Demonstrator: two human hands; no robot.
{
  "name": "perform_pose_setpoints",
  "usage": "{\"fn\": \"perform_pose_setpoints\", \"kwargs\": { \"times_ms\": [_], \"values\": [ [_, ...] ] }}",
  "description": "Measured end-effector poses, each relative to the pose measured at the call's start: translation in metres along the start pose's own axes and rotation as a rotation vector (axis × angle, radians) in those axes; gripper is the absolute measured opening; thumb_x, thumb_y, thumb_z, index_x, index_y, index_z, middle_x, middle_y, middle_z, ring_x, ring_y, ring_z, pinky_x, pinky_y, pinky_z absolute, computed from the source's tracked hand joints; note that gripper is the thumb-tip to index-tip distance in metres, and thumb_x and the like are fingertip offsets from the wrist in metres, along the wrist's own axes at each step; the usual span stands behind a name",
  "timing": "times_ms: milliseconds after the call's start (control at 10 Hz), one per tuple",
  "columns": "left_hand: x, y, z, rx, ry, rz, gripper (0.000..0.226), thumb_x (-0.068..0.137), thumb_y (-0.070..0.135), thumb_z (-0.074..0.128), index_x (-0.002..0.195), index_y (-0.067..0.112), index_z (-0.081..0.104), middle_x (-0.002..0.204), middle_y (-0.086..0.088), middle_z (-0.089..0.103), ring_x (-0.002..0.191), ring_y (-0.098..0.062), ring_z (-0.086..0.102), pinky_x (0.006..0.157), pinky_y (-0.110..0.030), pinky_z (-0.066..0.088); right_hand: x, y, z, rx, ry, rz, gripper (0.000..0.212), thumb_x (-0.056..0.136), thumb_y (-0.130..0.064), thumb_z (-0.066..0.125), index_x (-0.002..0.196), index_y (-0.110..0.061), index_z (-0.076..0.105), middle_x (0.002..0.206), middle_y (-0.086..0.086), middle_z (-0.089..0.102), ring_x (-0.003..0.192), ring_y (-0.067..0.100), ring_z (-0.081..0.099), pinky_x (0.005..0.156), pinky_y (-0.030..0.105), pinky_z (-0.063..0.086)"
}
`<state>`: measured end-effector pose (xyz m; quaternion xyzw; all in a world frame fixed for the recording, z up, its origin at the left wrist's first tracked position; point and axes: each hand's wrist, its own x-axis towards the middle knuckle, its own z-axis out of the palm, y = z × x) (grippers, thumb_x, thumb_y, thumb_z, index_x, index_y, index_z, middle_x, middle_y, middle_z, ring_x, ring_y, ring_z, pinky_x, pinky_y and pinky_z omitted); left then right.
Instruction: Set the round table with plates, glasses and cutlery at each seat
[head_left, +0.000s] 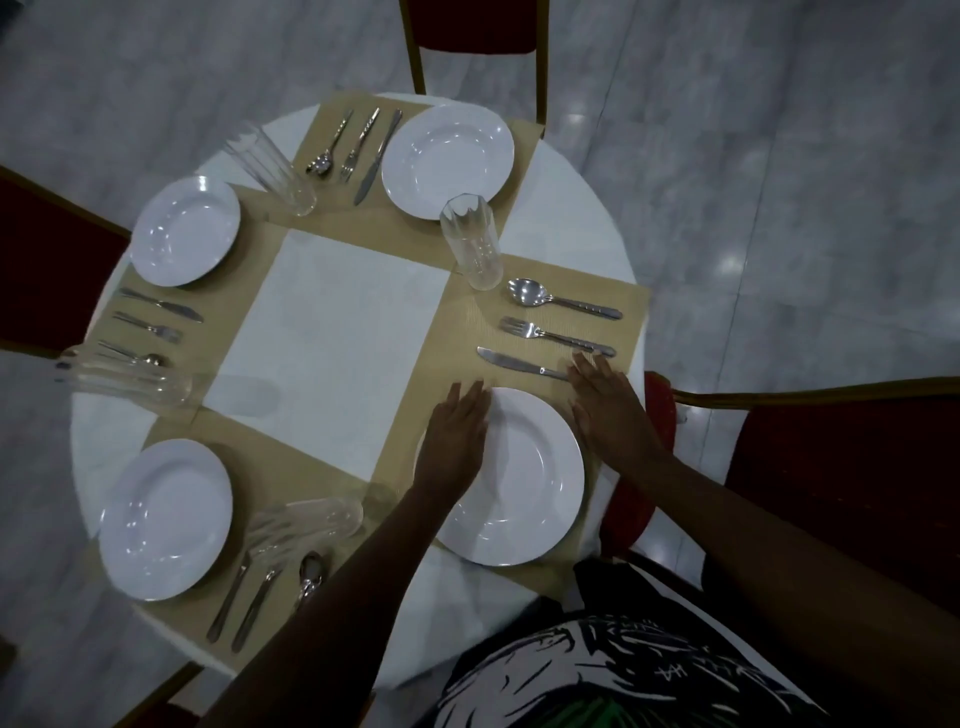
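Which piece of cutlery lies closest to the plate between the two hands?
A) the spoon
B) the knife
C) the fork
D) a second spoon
B: on this placemat the knife lies right beside the plate that sits between the left hand and the right hand; the fork is next, and the spoon is farthest, by the glass.

White plates (511, 478), tan placemats (447, 374), red chairs (841, 467)

Both flat, open hands, left (457, 426) and right (605, 397), flank the near white plate (524, 483).
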<state>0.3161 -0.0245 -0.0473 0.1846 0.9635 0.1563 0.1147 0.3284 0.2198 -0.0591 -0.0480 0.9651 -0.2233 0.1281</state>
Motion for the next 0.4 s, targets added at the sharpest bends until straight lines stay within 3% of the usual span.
{"fn": "perform_pose_setpoints", "kwargs": {
  "times_ms": [300,400],
  "values": [
    [-0.018,-0.015,-0.009,-0.064,-0.034,-0.214,0.054,0.099,0.029,0.04,0.148,0.01,0.028,0.156,-0.008,0.028,0.146,-0.029,0.021,0.116,-0.043,0.022,0.01,0.006,0.003,-0.025,-0.024,-0.042,0.05,0.099,-0.03,0.035,0.144,-0.009,0.034,0.151,0.011,0.034,0.142,0.029,0.028,0.116,0.046,0.024],
    [-0.021,-0.03,-0.024,0.023,-0.047,-0.227,0.058,0.097,0.038,0.037,0.143,0.004,0.036,0.15,-0.015,0.038,0.14,-0.036,0.031,0.112,-0.046,0.034,0.015,-0.002,-0.011,-0.062,0.034,-0.096,0.047,0.097,-0.031,0.035,0.134,-0.004,0.047,0.139,0.016,0.049,0.132,0.033,0.043,0.109,0.046,0.035]
  ]
}}
